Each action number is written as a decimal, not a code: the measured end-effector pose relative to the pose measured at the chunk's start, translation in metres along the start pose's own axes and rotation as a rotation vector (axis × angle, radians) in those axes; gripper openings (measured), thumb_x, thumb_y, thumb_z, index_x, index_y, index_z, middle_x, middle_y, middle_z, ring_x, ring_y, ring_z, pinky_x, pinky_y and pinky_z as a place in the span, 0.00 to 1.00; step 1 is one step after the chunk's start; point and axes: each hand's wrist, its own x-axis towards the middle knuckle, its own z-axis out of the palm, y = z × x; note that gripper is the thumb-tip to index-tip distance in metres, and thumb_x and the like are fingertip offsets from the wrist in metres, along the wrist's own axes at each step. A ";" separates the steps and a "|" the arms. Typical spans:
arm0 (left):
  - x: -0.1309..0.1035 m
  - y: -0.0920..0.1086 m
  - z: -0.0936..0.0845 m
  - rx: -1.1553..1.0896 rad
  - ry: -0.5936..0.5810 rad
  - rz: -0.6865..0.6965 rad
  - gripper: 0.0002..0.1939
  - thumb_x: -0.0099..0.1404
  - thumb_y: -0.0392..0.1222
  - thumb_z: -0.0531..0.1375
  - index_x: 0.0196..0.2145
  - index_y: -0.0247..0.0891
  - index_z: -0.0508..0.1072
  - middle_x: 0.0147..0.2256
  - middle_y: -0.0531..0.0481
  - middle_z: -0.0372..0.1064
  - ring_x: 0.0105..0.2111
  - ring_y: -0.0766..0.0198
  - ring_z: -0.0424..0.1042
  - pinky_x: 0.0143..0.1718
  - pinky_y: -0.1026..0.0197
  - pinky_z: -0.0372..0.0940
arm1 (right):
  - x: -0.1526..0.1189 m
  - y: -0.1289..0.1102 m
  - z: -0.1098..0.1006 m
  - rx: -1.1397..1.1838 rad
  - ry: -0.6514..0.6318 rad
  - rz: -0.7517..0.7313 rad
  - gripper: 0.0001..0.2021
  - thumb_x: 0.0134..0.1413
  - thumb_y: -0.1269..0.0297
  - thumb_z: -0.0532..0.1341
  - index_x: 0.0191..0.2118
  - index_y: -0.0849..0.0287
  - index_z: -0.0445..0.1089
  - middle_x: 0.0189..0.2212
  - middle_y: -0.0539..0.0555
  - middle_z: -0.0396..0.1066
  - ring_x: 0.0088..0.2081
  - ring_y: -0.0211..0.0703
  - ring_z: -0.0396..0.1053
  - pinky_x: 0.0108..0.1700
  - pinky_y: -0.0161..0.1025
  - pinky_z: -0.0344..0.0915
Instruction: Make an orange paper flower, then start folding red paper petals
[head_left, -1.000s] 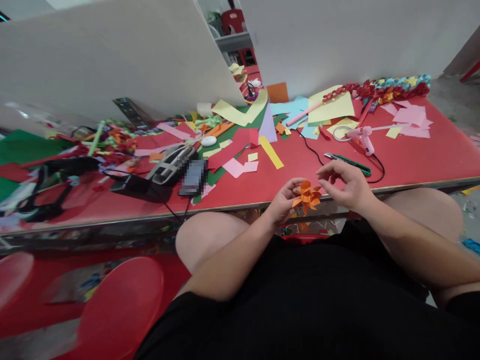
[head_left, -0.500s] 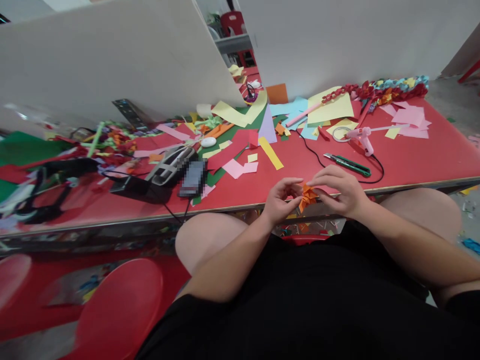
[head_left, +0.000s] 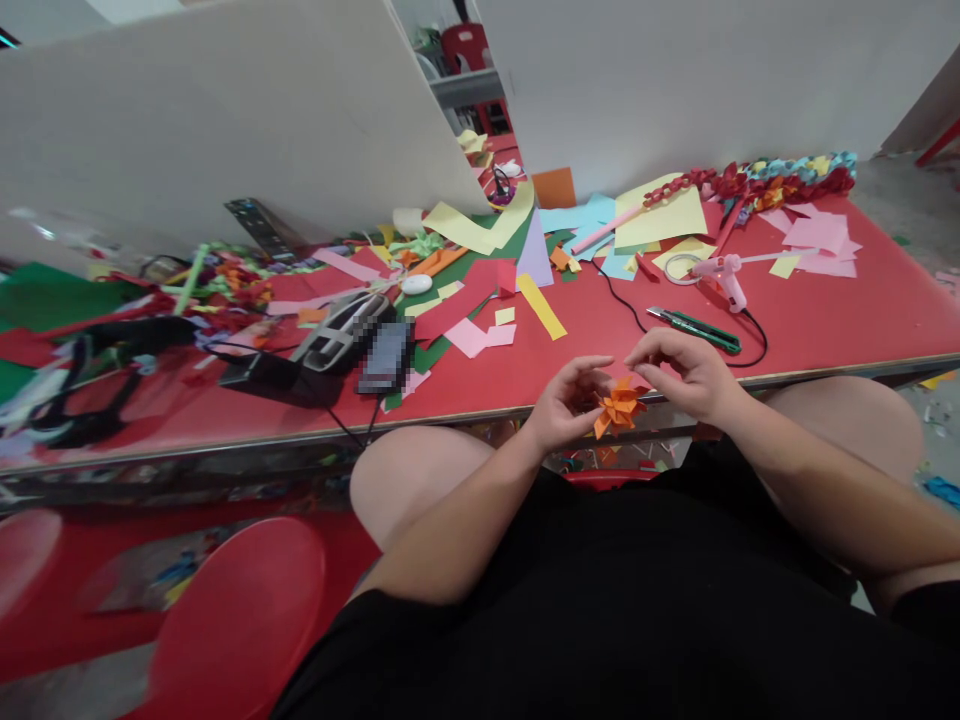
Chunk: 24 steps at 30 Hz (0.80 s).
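An orange folded-paper flower (head_left: 621, 407) with several pointed petals sits over the table's front edge, above my lap. My left hand (head_left: 568, 402) pinches its left side between the thumb and fingers. Just up and to the right is my right hand (head_left: 686, 375), its fingers curved and the thumb apart from them. It is off the flower, and I see nothing in it. Beyond the right hand a green box cutter (head_left: 697, 331) lies on the red table (head_left: 600, 335), with a pink hot glue gun (head_left: 724, 280) behind it.
Cut coloured paper, including a yellow strip (head_left: 543, 306), covers much of the table. At left are a phone (head_left: 386, 357), a black box (head_left: 277, 378) and a white mouse (head_left: 417, 284). Paper chains (head_left: 787, 180) lie back right. White panels stand behind; a red stool (head_left: 240, 610) is at lower left.
My right hand has let go of the flower and drawn slightly away. The flower has turned in my left hand, showing its petals more openly.
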 end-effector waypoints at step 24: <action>0.002 0.002 0.011 -0.252 -0.115 -0.195 0.32 0.62 0.52 0.83 0.59 0.45 0.80 0.50 0.42 0.84 0.46 0.54 0.86 0.48 0.56 0.79 | -0.003 0.001 0.005 0.207 -0.130 0.312 0.11 0.60 0.55 0.75 0.39 0.56 0.80 0.30 0.51 0.78 0.30 0.39 0.72 0.33 0.38 0.71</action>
